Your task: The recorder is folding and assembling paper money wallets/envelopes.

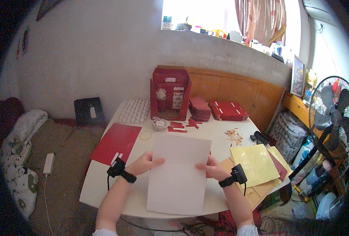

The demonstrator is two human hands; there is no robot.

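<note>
A large white rectangular sheet point(178, 177) is held up in front of me, over the near middle of the white table. My left hand point(145, 163) grips its left edge with the thumb on the front face. On the opposite edge my right hand point(213, 168) pinches it in the same way. Fingers behind the sheet are hidden. A bit of red shows behind its right edge, too covered to name. Left of my left hand lies a flat red board point(117, 142) with small white strips at its near corner. Yellow sheets point(254, 166) lie to the right of my right hand.
A red open-fronted box point(170, 94) stands at the back, beside a white bumpy tray point(135, 111). Red stacks point(228, 110), a small bowl point(160, 124), red strips and scraps point(233, 136) are on the table point(103, 187). A black fan point(333, 114) stands right.
</note>
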